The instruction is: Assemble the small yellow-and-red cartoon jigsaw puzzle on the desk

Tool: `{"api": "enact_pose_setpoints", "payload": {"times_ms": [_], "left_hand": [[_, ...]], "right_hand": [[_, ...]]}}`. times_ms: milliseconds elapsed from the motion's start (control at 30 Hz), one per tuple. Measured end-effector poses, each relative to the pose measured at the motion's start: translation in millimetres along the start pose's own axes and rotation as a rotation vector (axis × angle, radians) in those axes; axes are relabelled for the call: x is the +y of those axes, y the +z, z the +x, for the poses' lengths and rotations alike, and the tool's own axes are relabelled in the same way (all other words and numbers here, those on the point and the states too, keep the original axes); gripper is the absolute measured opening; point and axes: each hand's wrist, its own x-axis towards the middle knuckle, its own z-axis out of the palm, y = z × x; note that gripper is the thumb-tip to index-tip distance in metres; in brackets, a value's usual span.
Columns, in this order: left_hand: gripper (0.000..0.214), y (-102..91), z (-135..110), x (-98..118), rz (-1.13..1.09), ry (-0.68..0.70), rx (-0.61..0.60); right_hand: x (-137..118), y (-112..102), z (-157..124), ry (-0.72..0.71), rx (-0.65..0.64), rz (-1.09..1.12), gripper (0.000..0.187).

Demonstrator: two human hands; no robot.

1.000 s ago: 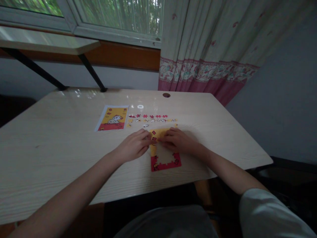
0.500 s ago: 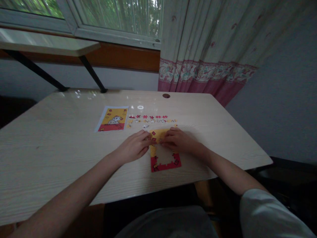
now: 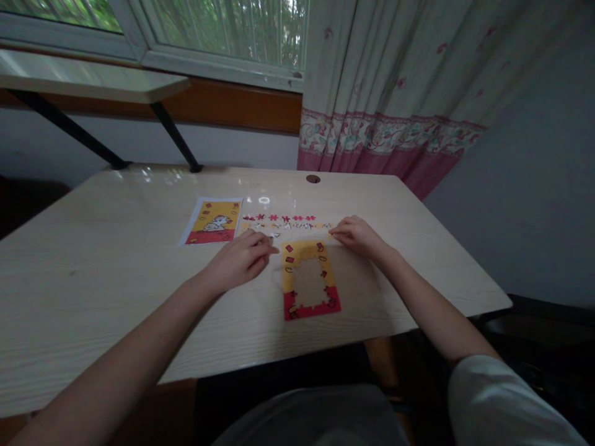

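The puzzle border (image 3: pixel 335 298), yellow above and red below, lies flat with a gap in its middle where the table shows. Left of its upper corner hovers my left hand (image 3: pixel 242 259), fingers loosely bent and apart, with no piece visible in them. A white puzzle piece (image 3: pixel 274 235) lies beside those fingertips. My right hand (image 3: pixel 359 236) is beyond the border's upper right corner, thumb and fingers pinched at a small yellow puzzle piece, mostly hidden by the fingertips. Loose red puzzle pieces (image 3: pixel 273 218) form a row, with yellow and white puzzle pieces (image 3: pixel 304 226) in another row nearer me.
A printed reference picture (image 3: pixel 212 230) of a white animal on yellow and red lies left of the loose pieces. A raised shelf (image 3: pixel 93 83) on black supports stands at the back left. A round cable hole (image 3: pixel 313 179) is near the table's back edge, before the curtain (image 3: pixel 362 136).
Both hands have left the border's upper inner edge. My right hand moved up and right to the end of the loose pieces; my left moved left and slightly up. The border stayed in place.
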Motion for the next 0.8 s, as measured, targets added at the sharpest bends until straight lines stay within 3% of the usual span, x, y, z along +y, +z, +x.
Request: {"api": "enact_pose_setpoints", "payload": {"times_ms": [500, 667, 800], "left_hand": [[0.03, 3.5, 1, 2, -0.01, 0.021, -0.046], [0.031, 3.3, 0, 5, -0.047, 0.037, -0.031], [0.034, 2.7, -1, 10, -0.105, 0.096, -0.011]], "right_hand": [[-19, 17, 15, 0.218, 0.084, -0.037, 0.017], [-19, 13, 11, 0.14, 0.173, 0.06, 0.017], [-30, 7, 4, -0.025, 0.098, 0.19, 0.017]]}}
